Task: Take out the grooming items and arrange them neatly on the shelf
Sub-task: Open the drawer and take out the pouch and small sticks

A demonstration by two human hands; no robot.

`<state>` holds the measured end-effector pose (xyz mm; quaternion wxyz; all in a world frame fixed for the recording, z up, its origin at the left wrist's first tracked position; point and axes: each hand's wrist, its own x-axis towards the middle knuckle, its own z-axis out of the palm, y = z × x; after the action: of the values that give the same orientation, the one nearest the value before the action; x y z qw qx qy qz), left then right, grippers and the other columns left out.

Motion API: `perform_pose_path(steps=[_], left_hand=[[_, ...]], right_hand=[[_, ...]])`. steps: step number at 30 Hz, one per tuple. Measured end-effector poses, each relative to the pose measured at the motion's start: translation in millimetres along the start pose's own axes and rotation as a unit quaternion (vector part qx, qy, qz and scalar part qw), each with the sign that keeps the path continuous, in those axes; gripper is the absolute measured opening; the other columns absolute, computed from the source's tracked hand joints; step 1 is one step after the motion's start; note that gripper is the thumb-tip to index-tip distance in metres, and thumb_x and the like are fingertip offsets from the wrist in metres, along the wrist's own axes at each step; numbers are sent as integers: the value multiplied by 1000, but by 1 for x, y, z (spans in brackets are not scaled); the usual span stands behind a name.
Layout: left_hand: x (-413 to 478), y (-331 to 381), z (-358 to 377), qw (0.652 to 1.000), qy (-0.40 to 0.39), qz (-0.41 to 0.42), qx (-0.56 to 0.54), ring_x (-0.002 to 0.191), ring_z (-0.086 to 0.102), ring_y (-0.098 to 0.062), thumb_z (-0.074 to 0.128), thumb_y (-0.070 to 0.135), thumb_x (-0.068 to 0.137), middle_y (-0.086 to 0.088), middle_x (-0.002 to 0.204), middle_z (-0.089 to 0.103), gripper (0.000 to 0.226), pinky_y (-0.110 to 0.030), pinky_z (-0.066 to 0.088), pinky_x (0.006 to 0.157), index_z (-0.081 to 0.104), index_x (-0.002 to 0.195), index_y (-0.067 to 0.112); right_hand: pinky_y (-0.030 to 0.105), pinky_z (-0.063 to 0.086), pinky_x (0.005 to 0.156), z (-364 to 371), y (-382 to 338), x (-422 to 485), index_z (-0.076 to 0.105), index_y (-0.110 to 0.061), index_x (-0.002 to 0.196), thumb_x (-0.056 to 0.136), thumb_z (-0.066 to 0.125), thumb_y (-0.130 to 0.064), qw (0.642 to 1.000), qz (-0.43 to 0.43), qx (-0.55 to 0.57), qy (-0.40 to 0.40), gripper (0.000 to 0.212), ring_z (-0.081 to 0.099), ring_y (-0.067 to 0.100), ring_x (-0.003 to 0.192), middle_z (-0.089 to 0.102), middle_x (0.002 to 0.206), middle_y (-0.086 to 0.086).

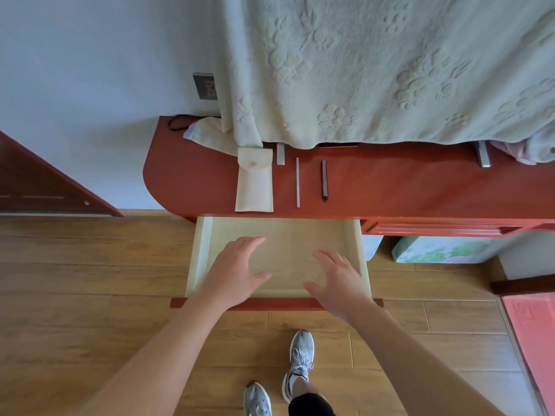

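Note:
On the red shelf top [405, 187] lie a cream pouch [254, 187] with a snap flap, a thin silver file [297, 182], a dark narrow tool [324, 180] and a short silver item [280, 154], side by side. Below it a pale drawer [359, 250] is pulled out, and nothing shows on its bottom. My left hand [237, 270] and my right hand [338, 280] hover over the drawer's front part with fingers spread, holding nothing.
A pale green blanket [390, 70] hangs down over the back of the shelf. A wall socket [205, 86] and a black cord [177, 121] are at the left. A red door [54, 181] stands at the left, and a floral box [435, 249] sits under the shelf.

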<state>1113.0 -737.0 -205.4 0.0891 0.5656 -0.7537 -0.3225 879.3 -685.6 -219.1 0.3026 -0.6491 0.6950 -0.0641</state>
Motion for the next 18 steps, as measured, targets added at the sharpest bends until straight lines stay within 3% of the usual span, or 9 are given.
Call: perform_pose_path(steps=[6,11,18], left_hand=[[-40,-29,12,999,-36,-18,33,135,42,-11,73,44,86,13,147,45,70,-34,36,114,41,147,35],[-58,-52,27,996,-46,-61,55,137,42,-14,72,35,88,8,146,48,58,-35,33,117,51,142,27],[-54,-66,38,994,-25,-70,75,120,55,-15,72,25,90,8,125,62,31,-33,44,105,68,121,23]], right_hand=[[28,28,114,34,0,-32,35,-20,149,92,60,-44,1000,14,-12,-11,67,27,13,140,35,151,-7],[23,32,107,56,11,-46,47,-19,142,93,60,-39,999,27,-23,7,55,38,11,131,47,140,-7],[19,37,92,59,15,-43,63,-17,127,93,62,-23,998,30,-24,42,35,49,13,118,57,127,-6]])
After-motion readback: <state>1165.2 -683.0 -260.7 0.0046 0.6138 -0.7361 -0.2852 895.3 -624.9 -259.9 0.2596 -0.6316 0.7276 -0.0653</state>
